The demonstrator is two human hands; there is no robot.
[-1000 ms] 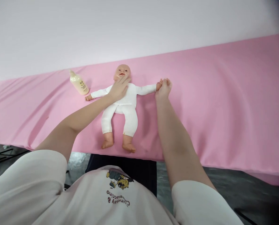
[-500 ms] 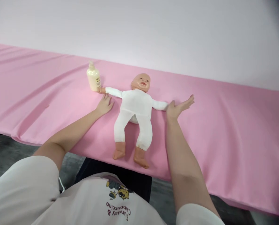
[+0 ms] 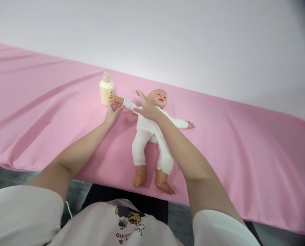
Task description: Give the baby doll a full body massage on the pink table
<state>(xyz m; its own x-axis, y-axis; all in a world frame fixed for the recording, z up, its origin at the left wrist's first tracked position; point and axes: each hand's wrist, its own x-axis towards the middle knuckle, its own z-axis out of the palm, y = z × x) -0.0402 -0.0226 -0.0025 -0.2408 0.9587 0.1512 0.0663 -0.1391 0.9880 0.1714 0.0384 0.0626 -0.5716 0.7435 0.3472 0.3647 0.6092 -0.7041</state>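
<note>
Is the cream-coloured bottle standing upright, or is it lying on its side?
Upright: the bottle stands on the pink cloth with its pump top pointing up.

Baby doll (image 3: pixel 147 129), white-suited, face up, arms spread, on pink cloth (image 3: pixel 226 153)

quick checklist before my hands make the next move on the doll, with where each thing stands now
1. doll face up on the cloth: ok
2. bottle upright: ok
3. bottle well away from the left hand: not ok, they are right beside each other
4. left fingers firmly round the doll's near hand: cannot tell, they are at it but the grip is unclear
5. right hand open, fingers spread: ok
</note>
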